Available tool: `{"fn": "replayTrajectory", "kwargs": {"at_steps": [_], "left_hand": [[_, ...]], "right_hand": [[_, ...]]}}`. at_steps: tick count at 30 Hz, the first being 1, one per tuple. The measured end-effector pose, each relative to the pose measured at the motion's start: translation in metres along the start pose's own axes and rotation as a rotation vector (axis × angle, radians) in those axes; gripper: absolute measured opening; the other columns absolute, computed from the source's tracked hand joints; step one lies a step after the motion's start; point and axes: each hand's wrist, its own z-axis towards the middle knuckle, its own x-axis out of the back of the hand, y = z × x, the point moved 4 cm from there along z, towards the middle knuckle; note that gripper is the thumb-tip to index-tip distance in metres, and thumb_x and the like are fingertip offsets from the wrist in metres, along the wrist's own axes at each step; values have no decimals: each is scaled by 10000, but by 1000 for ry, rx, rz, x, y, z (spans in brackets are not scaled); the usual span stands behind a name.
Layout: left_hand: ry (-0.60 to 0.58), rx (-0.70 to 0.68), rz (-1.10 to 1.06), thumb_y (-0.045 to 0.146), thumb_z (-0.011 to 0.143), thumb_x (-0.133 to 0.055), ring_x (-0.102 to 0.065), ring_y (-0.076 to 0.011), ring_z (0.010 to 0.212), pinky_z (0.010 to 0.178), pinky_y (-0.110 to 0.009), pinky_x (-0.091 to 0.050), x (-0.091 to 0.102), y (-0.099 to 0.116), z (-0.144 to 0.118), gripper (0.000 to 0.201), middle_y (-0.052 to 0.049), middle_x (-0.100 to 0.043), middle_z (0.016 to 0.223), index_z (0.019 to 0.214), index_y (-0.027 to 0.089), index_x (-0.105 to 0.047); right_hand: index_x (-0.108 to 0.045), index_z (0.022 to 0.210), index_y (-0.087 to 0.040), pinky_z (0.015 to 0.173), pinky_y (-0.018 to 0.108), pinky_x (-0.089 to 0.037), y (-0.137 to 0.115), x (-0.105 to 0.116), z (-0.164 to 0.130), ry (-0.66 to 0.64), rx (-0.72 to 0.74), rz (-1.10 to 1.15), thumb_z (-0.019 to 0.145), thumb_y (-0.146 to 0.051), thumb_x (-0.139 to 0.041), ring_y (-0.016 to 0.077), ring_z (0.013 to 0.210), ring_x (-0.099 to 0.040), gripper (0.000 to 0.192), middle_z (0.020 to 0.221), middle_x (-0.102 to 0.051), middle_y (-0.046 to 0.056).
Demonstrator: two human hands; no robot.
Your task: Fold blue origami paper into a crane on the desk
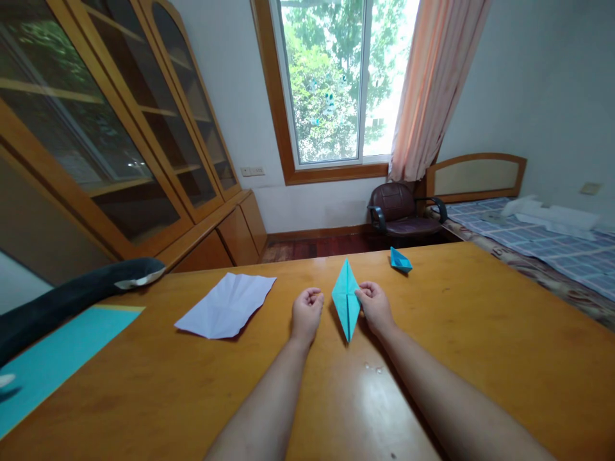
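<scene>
A turquoise sheet of paper folded into a long diamond [344, 299] is held just above the table, its points toward and away from me. My right hand [376, 307] pinches its right corner between thumb and fingers. Just left of the diamond, apart from it, my left hand [307, 314] is closed with its fingers curled; whether anything is inside cannot be made out. A small blue folded paper boat [400, 260] sits beyond my right hand. To the left lies a creased white sheet of paper [225, 306].
The wooden table [480, 333] spans the foreground. At its left lie a turquoise sheet [72, 358] and a dark, long cushion-like object [81, 291]. Beyond stand a glass-doored cabinet [163, 121], an office chair [406, 211] and a bed [542, 237].
</scene>
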Motion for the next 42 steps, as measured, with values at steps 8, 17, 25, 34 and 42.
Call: {"fn": "replayTrajectory", "kwargs": {"at_steps": [8, 17, 25, 34, 42], "left_hand": [[-195, -207, 224, 291, 740, -664, -604, -159, 691, 658, -259, -475, -18, 9, -19, 170, -50, -682, 790, 849, 163, -691], [-312, -230, 262, 364, 778, -664, -590, -165, 732, 662, -243, -451, -25, 12, -28, 244, -64, -676, 851, 918, 169, -705], [-340, -79, -8, 446, 752, -683, -621, -176, 766, 724, -263, -480, -25, 15, -23, 338, -59, -701, 828, 880, 134, -684], [-206, 129, -220, 403, 640, -776, -627, -140, 620, 626, -246, -490, -17, -1, -12, 514, -38, -712, 765, 1043, 134, -603], [-154, 114, -215, 293, 617, -772, -617, -123, 612, 608, -231, -486, -13, -5, -7, 478, -28, -706, 757, 1040, 130, -621]], "right_hand": [[-549, 807, -213, 598, 285, -453, -6, -11, -9, -96, 103, -19, 629, -414, -684, 164, 638, -562, 300, 696, -607, 7], [-588, 827, -234, 775, 344, -488, -25, -23, -29, -248, 187, -2, 701, -429, -677, 195, 787, -586, 248, 802, -631, 32], [-716, 823, -257, 887, 396, -449, -36, -27, -41, -369, 397, -204, 778, -308, -618, 230, 887, -598, 119, 880, -673, 56], [-726, 880, -227, 813, 360, -479, -26, -16, -24, -146, 386, -193, 713, -318, -655, 235, 982, -561, 203, 1034, -608, 86], [-701, 1037, -216, 674, 323, -490, -2, -23, -17, -285, 20, 60, 616, -388, -738, 174, 719, -607, 456, 869, -701, 42]]}}
